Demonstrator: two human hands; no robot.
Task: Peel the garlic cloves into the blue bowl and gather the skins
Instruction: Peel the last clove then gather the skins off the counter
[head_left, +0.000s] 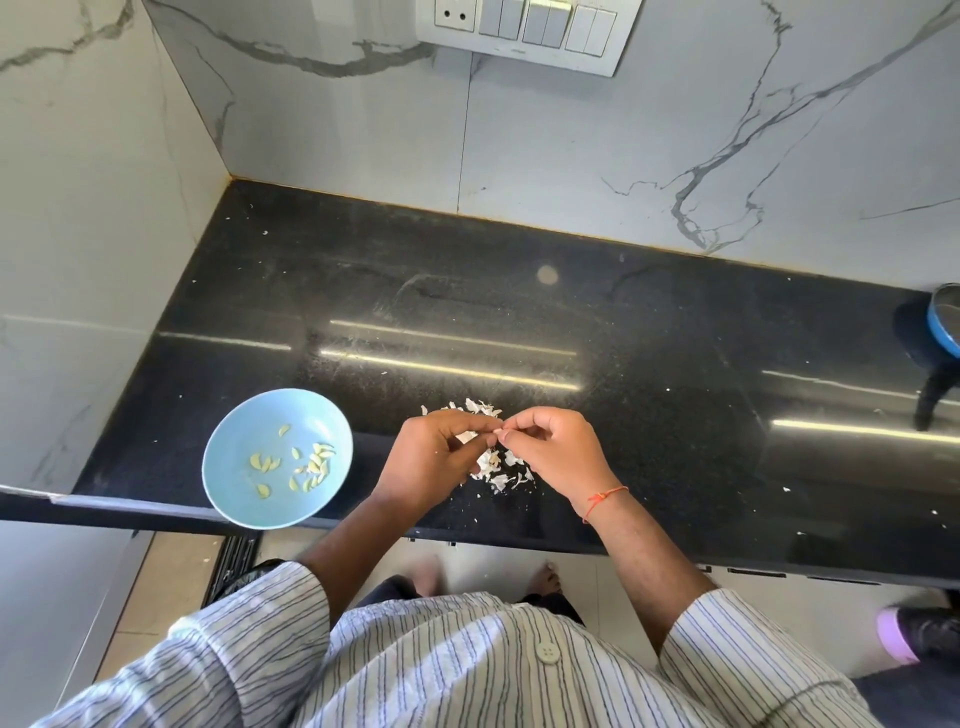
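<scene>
A light blue bowl (236, 441) sits at the front edge of the black counter (519, 322), left of my hands, and holds several peeled garlic cloves (314, 462). My left hand (436, 454) and my right hand (553, 447) meet fingertip to fingertip above a heap of white garlic skins (498, 467). Both pinch a small garlic clove (497, 432) between their curled fingers; most of the clove is hidden by them.
Loose skin flakes lie scattered on the counter around the heap. A blue round container (945, 322) stands at the far right edge. Marble walls close off the back and left, with a switch panel (524, 31) above. Another person's shoe (919, 631) shows on the floor at right.
</scene>
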